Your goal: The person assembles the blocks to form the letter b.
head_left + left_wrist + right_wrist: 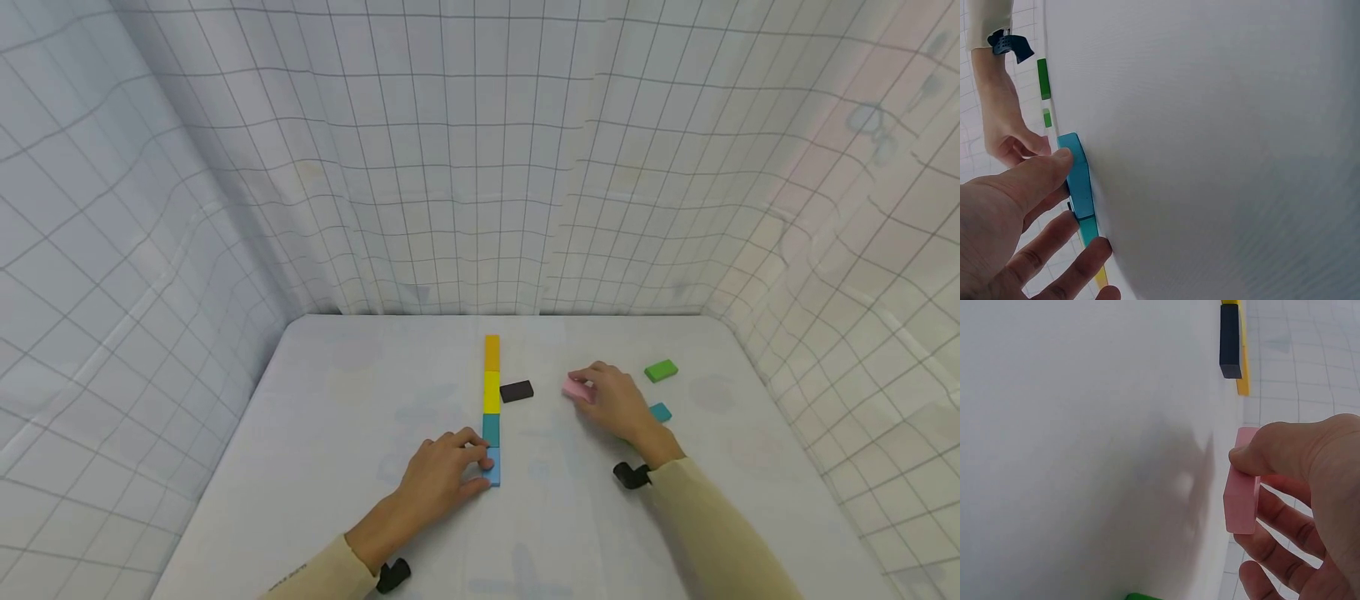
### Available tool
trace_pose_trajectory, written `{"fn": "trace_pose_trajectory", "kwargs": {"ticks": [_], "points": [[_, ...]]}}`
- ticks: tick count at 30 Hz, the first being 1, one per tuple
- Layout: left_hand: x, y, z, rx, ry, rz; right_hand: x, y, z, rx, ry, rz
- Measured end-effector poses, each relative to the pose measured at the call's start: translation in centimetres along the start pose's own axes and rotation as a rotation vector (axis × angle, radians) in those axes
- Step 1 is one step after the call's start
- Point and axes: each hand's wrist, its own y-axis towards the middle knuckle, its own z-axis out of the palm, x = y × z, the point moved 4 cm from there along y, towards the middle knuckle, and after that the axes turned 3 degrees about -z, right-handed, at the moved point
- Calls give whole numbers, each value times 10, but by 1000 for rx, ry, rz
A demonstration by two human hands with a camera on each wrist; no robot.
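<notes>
My left hand [441,475] pinches the light blue block [494,477] between thumb and bent fingers at the near end of a straight row. Beyond it in that row lie a teal block [491,430], a yellow block [491,392] and an orange block [492,352], end to end. Off to the right, my right hand [613,402] grips a pink block [1242,503], its thumb across one face; in the right wrist view the block appears raised off the table. A black block [517,391] lies beside the yellow one, between row and right hand.
A green block [662,371] lies at the back right of the white table [337,400]. Partly behind my right wrist are a blue-teal block [661,412] and a sliver of another green block. White gridded curtains [465,167] enclose the table at the back and sides.
</notes>
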Motion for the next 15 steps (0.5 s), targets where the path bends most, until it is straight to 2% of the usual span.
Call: {"fn": "trace_pose_trajectory", "kwargs": {"ticks": [7,15], "points": [[0,1,2,-6,9,6,11,6,0,26,-9,2],[-1,1,0,-7,4,2,19,10,2,14,-10,-16]]}}
